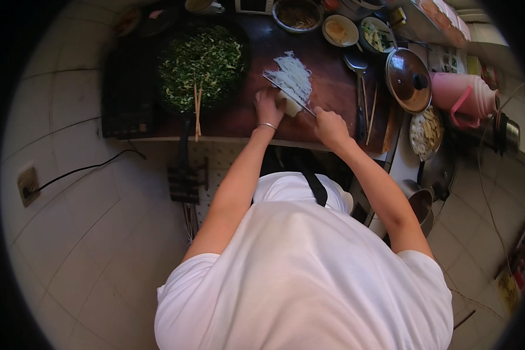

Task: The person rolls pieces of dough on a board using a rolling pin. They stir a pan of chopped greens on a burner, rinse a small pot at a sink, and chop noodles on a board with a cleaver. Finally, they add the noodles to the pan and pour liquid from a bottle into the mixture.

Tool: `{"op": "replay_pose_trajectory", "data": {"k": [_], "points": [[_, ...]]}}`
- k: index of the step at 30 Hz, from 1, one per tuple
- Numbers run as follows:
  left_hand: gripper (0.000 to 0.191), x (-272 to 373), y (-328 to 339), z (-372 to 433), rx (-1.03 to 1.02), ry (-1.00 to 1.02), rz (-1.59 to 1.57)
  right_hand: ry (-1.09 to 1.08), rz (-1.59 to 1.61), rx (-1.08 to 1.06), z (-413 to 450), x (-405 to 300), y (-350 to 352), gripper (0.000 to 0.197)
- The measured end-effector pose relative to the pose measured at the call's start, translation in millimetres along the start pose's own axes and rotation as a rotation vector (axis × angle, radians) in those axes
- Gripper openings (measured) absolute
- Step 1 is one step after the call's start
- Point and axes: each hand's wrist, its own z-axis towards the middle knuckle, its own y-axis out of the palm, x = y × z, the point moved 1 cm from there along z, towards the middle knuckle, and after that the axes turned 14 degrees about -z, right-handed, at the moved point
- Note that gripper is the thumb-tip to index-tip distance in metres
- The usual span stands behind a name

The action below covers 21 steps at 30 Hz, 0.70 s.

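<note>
My right hand (331, 127) grips a kitchen knife (294, 97) by its handle; the blade runs up and to the left. Under my left hand (269, 106), which wears a bangle at the wrist, a bundle of white noodles (292, 107) is held on the dark reddish-brown work surface (258, 48). The blade lies between this bundle and a loose pile of white noodle strands (296, 70) on its far side. My left fingertips are close to the blade and partly hidden.
A wide pan of chopped greens (201, 61) stands left, with chopsticks (197, 111) across its near rim. To the right lie a spatula (358, 87) and a glass lid (407, 81). Bowls of food (298, 15) line the back. A pink thermos (461, 94) is far right.
</note>
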Motion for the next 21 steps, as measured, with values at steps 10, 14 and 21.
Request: {"op": "replay_pose_trajectory", "data": {"k": [10, 14, 21], "points": [[0.03, -8, 15, -4, -0.073, 0.041, 0.044, 0.109, 0.084, 0.013, 33, -16, 39, 0.017], [0.03, -10, 10, 5, -0.189, -0.048, 0.062, 0.053, 0.16, 0.063, 43, -1, 37, 0.02], [0.026, 6, -8, -6, 0.011, 0.026, -0.047, -0.023, 0.1, 0.115, 4, 2, 6, 0.015]]}}
